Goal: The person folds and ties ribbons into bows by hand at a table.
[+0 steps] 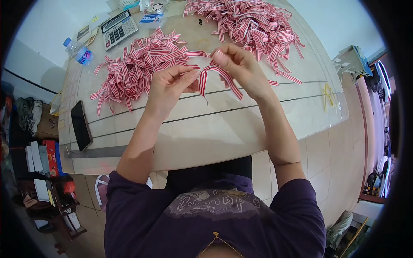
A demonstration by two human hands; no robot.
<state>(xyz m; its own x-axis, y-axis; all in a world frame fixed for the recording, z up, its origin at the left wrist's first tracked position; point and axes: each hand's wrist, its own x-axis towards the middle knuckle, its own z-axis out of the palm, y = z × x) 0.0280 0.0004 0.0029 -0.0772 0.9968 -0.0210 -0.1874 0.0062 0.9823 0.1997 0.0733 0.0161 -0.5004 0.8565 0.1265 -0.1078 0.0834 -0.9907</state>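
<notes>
A red-and-white striped ribbon piece [215, 77] is pinched above the surface [206, 129] between the fingers of the left hand [170, 88] and right hand [238, 66], apparently to shape loops. Heaped cut ribbons [137, 69] are kept beyond.

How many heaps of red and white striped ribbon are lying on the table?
2. One ribbon heap lies at the table's left, beside the calculator; the other ribbon heap lies at the far right. Further ribbon beyond the far edge may be hidden.

At ten o'clock on the desk [206, 142]: dark blank phone screen [81, 124], blue bottle label [84, 56]. At eleven: grey calculator display [115, 20], blue-white packet [152, 18].
</notes>
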